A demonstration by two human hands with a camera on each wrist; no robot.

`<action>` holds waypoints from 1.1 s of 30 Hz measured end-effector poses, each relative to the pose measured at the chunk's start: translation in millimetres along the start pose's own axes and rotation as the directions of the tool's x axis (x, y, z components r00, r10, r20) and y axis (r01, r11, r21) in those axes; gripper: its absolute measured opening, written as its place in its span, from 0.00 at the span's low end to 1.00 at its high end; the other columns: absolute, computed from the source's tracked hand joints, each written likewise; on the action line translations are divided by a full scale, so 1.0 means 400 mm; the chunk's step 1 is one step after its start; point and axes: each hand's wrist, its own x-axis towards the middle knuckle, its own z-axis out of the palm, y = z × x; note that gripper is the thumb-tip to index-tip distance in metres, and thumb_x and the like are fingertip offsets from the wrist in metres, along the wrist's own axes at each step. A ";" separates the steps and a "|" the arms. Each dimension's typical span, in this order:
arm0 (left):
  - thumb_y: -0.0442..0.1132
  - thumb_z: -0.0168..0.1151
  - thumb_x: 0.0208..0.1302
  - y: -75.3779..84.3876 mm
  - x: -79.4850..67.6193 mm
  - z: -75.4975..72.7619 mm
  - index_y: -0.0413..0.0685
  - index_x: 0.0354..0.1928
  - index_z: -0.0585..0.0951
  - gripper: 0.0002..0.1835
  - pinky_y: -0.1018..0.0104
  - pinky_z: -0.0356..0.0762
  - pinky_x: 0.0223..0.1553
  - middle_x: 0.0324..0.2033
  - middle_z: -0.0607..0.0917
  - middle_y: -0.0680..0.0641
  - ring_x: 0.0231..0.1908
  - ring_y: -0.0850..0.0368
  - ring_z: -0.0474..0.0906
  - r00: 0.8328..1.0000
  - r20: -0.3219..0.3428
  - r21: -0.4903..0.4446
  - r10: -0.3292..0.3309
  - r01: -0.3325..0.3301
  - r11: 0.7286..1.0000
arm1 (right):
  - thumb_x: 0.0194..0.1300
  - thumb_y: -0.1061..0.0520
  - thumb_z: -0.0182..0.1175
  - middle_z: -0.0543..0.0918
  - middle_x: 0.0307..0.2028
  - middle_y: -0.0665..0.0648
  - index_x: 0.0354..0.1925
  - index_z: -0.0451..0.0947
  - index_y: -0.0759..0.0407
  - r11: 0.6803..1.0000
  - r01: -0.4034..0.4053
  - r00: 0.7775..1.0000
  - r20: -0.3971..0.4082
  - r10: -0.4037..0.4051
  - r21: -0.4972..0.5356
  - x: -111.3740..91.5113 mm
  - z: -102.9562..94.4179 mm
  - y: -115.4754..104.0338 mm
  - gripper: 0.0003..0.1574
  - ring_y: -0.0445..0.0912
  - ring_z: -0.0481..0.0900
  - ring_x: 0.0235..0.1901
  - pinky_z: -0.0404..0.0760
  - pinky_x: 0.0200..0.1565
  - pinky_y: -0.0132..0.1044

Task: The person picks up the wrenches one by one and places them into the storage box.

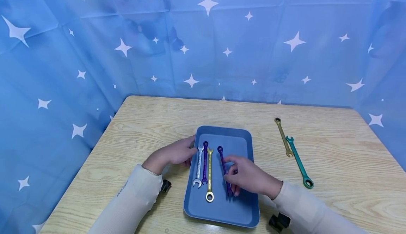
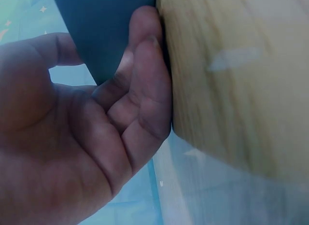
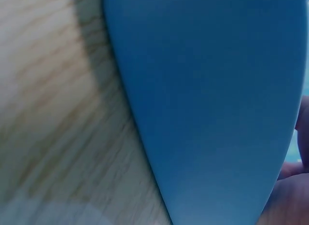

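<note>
Inside round-cornered tray (image 1: 234,139), hand (image 1: 244,176) gripping slim wrench (image 1: 221,158)

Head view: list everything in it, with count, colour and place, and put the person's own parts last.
Backdrop: 1, blue with white stars, behind the table
Table: 1, pale wood, under the tray
Tray: 1, blue, on the table
Silver wrench: 1, silver, leftmost in the tray
Purple wrenches: 2, purple, in the tray, either side of the yellow one
Yellow wrench: 1, yellow-gold, in the tray
Bronze wrench: 1, bronze-gold, on the table, right of the tray
Teal wrench: 1, teal, beside the bronze one
Sleeves: 2, whitish, on the forearms
Left hand: 1, bare, gripping the tray's left side
Right hand: 1, bare, holding the right-hand purple wrench
</note>
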 end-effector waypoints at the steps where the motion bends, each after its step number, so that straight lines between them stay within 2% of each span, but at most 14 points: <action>1: 0.40 0.43 0.75 0.000 0.000 0.000 0.62 0.80 0.50 0.34 0.58 0.82 0.30 0.33 0.84 0.46 0.25 0.51 0.82 1.000 0.001 -0.001 0.000 0.000 1.000 | 0.66 0.64 0.60 0.84 0.24 0.56 0.68 0.59 0.78 1.000 0.000 1.000 0.009 0.000 -0.004 0.001 -0.001 0.000 0.38 0.47 0.82 0.16 0.84 0.22 0.47; 11: 0.40 0.43 0.76 0.005 -0.001 -0.001 0.61 0.80 0.49 0.34 0.58 0.82 0.29 0.33 0.84 0.46 0.25 0.51 0.82 1.000 0.007 -0.010 -0.008 0.008 1.000 | 0.66 0.64 0.59 0.83 0.21 0.55 0.69 0.59 0.80 0.999 -0.012 0.999 0.030 0.014 -0.050 0.007 -0.003 -0.006 0.39 0.43 0.79 0.13 0.83 0.22 0.47; 17: 0.40 0.43 0.76 0.005 -0.002 -0.002 0.61 0.80 0.50 0.34 0.57 0.82 0.28 0.34 0.84 0.46 0.25 0.51 0.82 1.000 0.004 -0.007 -0.005 0.005 1.000 | 0.67 0.64 0.59 0.83 0.19 0.54 0.69 0.62 0.77 0.996 0.003 1.000 0.018 -0.001 -0.091 0.012 -0.003 -0.005 0.37 0.43 0.79 0.11 0.83 0.20 0.46; 27: 0.41 0.43 0.76 0.004 -0.003 -0.003 0.61 0.80 0.50 0.34 0.57 0.82 0.29 0.36 0.83 0.45 0.25 0.51 0.82 1.000 0.004 -0.016 -0.007 0.007 1.000 | 0.66 0.63 0.62 0.83 0.22 0.56 0.72 0.61 0.69 0.999 -0.028 0.999 0.026 0.029 -0.043 0.016 0.001 -0.004 0.40 0.48 0.80 0.14 0.83 0.21 0.46; 33: 0.41 0.43 0.76 0.002 -0.002 -0.003 0.61 0.80 0.51 0.33 0.57 0.82 0.29 0.36 0.83 0.45 0.25 0.51 0.82 1.000 0.004 -0.019 -0.005 0.005 1.000 | 0.66 0.63 0.62 0.82 0.21 0.55 0.73 0.60 0.67 0.995 -0.039 0.999 0.024 0.041 -0.089 0.018 0.010 -0.008 0.41 0.47 0.79 0.13 0.83 0.19 0.44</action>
